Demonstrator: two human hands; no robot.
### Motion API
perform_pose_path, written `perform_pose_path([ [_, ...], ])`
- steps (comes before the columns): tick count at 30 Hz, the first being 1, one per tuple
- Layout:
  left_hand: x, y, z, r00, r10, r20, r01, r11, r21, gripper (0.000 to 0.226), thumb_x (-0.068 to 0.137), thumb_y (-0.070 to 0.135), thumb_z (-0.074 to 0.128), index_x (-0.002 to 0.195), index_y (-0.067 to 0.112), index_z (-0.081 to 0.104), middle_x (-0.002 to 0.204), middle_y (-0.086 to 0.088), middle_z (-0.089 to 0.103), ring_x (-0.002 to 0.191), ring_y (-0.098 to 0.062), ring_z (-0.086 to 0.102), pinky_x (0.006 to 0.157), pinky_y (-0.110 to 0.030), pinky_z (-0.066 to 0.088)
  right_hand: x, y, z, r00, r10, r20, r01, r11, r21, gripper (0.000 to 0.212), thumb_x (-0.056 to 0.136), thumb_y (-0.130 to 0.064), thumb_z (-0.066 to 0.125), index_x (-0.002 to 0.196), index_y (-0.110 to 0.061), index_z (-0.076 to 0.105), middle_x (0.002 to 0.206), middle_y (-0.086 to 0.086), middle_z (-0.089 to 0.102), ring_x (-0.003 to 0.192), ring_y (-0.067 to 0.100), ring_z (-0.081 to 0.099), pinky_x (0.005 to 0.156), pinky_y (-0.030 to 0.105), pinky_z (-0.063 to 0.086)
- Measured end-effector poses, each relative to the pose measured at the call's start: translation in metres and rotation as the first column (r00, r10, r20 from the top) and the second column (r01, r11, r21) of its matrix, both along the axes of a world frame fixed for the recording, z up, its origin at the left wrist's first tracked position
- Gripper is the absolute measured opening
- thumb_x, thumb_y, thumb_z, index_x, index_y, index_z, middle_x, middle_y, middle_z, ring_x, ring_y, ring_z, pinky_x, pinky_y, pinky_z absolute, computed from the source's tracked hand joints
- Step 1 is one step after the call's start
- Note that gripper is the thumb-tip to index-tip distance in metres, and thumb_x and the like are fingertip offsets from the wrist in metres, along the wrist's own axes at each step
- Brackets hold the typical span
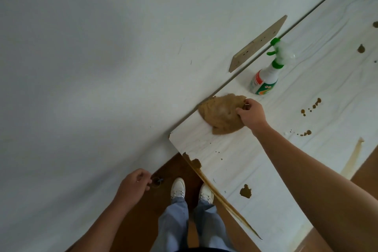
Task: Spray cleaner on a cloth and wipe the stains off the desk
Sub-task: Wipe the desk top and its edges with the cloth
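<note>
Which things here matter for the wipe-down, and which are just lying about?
Job: cloth, gripped by right hand; spray bottle; stains; desk.
Lying about: socket plate on the wall; shoes; left hand, idle.

Tan-brown cloth (222, 113); white desk (255, 161) with faint grain and brown stains (245, 191); white spray bottle (268, 71), green trigger, red-green label.

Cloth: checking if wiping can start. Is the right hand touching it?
Touching: head view shows the right hand gripping the cloth at its edge.
</note>
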State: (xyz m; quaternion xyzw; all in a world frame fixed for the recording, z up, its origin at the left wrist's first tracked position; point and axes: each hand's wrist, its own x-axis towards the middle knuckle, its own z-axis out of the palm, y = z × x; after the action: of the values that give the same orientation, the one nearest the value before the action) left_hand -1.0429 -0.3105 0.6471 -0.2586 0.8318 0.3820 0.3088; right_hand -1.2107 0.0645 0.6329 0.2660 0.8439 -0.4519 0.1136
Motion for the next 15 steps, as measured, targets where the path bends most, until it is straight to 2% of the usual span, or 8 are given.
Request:
perform_pose_path([
  [2,-0.002,0.001,0.001,1.0,-0.013,-0.006,0.013,1.0,0.012,0.02,0.103,0.025,0.055,0.093,0.018,0.07,0.092,-0.001,0.074,0.081,-0.019,0.072,0.078,-0.037,0.054,0.011,0.002,0.016,0.999,-0.011,-0.04,0.011,1.0,-0.002,0.042,0.089,-0.014,0.067,0.129,-0.009,0.058,0.105,0.001,0.06,0.099,0.023,0.059,0.085,0.033,0.05],
  [5,-0.007,0.003,0.002,0.998,-0.057,-0.01,0.057,0.998,0.013,0.022,0.104,0.025,0.054,0.09,0.017,0.07,0.092,-0.002,0.074,0.081,-0.02,0.072,0.077,-0.036,0.053,0.027,0.003,0.043,0.991,0.002,-0.132,0.001,1.0,0.019,0.031,0.087,-0.014,0.066,0.118,-0.013,0.063,0.099,0.0,0.063,0.093,0.02,0.059,0.083,0.033,0.051],
  [8,-0.012,0.007,0.002,0.994,-0.113,-0.004,0.113,0.993,0.027,0.022,0.104,0.025,0.053,0.092,0.016,0.069,0.094,-0.003,0.073,0.084,-0.02,0.07,0.078,-0.036,0.052,0.041,0.0,0.067,0.969,0.064,-0.238,-0.048,0.996,0.072,0.019,0.086,-0.015,0.066,0.104,-0.016,0.066,0.088,-0.004,0.066,0.081,0.011,0.06,0.072,0.024,0.05],
  [10,-0.016,0.011,0.001,0.991,-0.135,-0.015,0.135,0.99,0.035,0.021,0.104,0.025,0.053,0.092,0.017,0.069,0.096,-0.004,0.073,0.083,-0.02,0.07,0.076,-0.035,0.052,0.05,-0.007,0.074,0.959,0.112,-0.26,-0.091,0.992,0.092,0.016,0.087,-0.015,0.065,0.102,-0.018,0.064,0.083,-0.008,0.063,0.077,0.007,0.058,0.067,0.02,0.046],
  [13,-0.024,0.019,-0.003,0.984,-0.175,-0.03,0.176,0.984,0.037,0.02,0.104,0.025,0.052,0.095,0.017,0.068,0.096,-0.004,0.073,0.084,-0.021,0.07,0.078,-0.035,0.053,0.069,-0.022,0.059,0.955,0.211,-0.21,-0.185,0.973,0.139,0.021,0.089,-0.021,0.063,0.11,-0.024,0.062,0.086,-0.009,0.063,0.077,0.01,0.058,0.067,0.024,0.046],
  [15,-0.031,0.023,-0.007,0.978,-0.206,-0.026,0.207,0.977,0.043,0.02,0.104,0.027,0.052,0.097,0.019,0.068,0.096,-0.002,0.073,0.086,-0.021,0.071,0.081,-0.036,0.054,0.085,-0.033,0.037,0.935,0.345,-0.08,-0.327,0.928,0.178,0.027,0.09,-0.023,0.062,0.117,-0.028,0.061,0.091,-0.009,0.062,0.08,0.013,0.059,0.068,0.024,0.043],
])
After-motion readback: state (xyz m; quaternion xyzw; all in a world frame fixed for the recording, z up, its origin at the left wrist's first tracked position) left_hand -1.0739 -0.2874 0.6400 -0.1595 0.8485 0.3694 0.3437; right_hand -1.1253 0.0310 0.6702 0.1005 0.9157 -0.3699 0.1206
